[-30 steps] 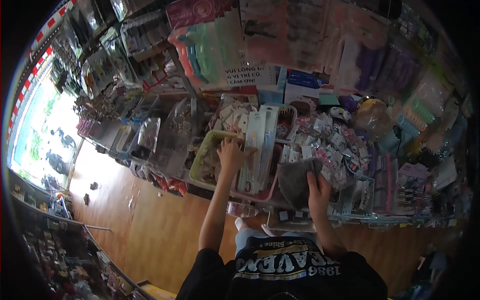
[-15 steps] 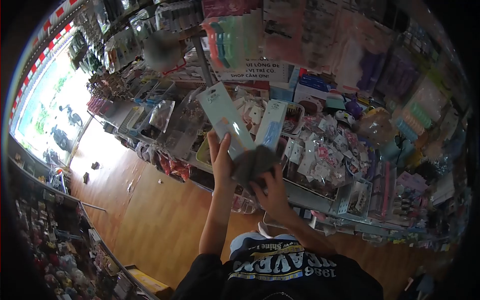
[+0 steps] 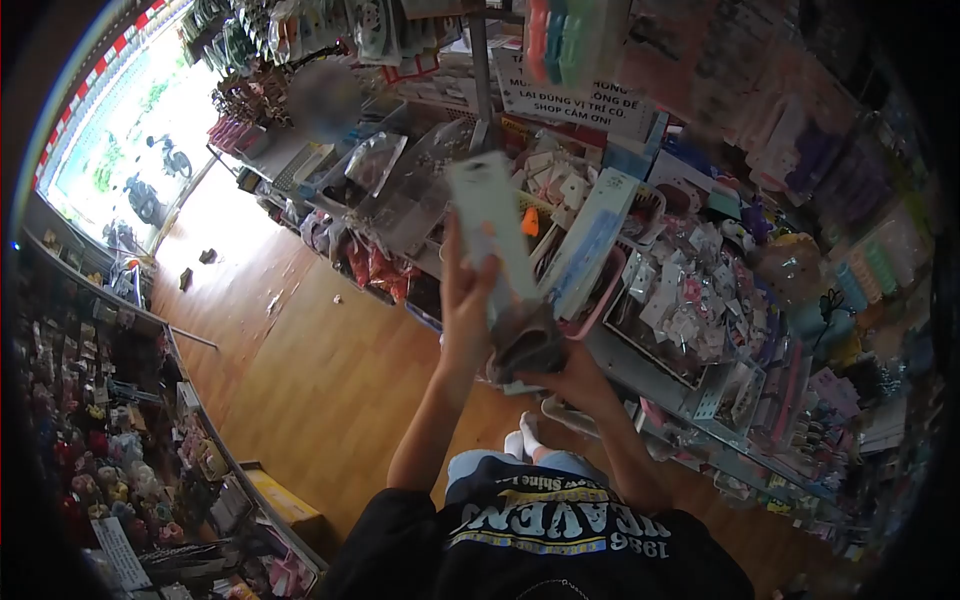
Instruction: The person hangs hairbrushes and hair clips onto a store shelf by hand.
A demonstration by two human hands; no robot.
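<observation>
While the left hand [image 3: 468, 295] grips a long, flat, pale card package [image 3: 487, 205] by its left edge, thumb across its face, the right hand [image 3: 572, 378] clutches a dark grey, soft-looking cloth [image 3: 527, 342], some of its fingers hidden behind the fabric. Held up before the body and blurred, the package slants from upper left to lower right; the cloth overlaps its lower end, below and right of the left thumb, though blur obscures whether they touch. Beside them, a second long pale package with blue contents [image 3: 592, 240] rests at a pink plastic basket [image 3: 598, 312] on the crowded display shelf. Brown wooden flooring [image 3: 330, 400] runs below towards a bright doorway [image 3: 130, 150] at left.
</observation>
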